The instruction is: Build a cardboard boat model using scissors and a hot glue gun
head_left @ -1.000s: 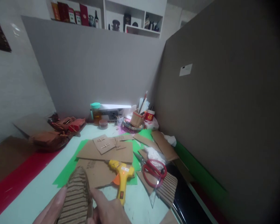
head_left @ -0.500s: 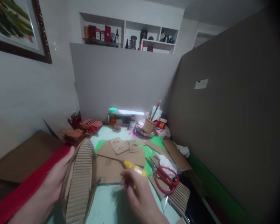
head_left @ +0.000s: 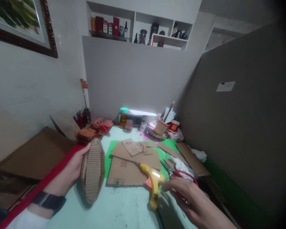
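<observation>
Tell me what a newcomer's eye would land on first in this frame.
Probably the yellow glue gun lying at the centre of the table, with the right hand open just beside it. Next, the ribbed corrugated cardboard piece held upright in the left hand, and the red-handled scissors behind the right hand.

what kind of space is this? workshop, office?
Likely a home craft desk boxed in by grey partitions: cut cardboard sheets on a green mat, a yellow glue gun by the right hand, red scissors. The left hand holds a corrugated cardboard piece.
</observation>
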Available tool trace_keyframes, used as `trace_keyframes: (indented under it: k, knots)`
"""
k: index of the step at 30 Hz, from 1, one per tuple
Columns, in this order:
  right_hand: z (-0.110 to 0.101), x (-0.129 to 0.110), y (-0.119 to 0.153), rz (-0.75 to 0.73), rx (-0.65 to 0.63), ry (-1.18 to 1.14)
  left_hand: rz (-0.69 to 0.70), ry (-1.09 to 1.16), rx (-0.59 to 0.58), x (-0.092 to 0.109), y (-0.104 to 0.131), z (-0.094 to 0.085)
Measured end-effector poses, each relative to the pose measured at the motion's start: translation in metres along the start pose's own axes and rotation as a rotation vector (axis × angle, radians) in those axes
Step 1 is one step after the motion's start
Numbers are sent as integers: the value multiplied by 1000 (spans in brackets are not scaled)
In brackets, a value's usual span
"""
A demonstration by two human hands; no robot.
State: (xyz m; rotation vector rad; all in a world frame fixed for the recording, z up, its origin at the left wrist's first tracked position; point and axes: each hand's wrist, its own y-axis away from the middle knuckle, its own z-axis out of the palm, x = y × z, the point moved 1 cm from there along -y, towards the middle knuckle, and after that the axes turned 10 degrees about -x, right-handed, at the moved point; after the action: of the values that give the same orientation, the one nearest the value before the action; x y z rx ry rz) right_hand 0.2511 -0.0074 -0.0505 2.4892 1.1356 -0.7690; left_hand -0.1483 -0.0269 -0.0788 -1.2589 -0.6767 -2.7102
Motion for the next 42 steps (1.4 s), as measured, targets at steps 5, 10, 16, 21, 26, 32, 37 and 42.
trace_keyframes:
  k: [5, 10, 16, 21, 26, 32, 37, 42]
  knots:
    - [-14, -17, -70, -8, 46, 278, -1, -45, 34, -6, -5, -4]
    - [-5, -24, -144, -41, 26, 429, -1, -85, 26, -10, -12, -11]
    - [10, -21, -187, -41, -34, 633, -1, -143, 8, -12, -15, -12]
    - [13, -24, -192, -67, -70, 732, 78, -251, 12, -12, -18, -18]
    - [14, -28, -192, -88, -77, 805, 206, -394, -18, -15, -29, -30]
    - [21, -26, -194, -108, -86, 815, 337, -576, 22, -13, -36, -37]
    - [23, -17, -198, -83, 8, 657, 353, -741, 136, -7, -30, -32]
    - [8, -16, -194, 2, 309, 287, 409, -890, 184, -2, -28, -31]
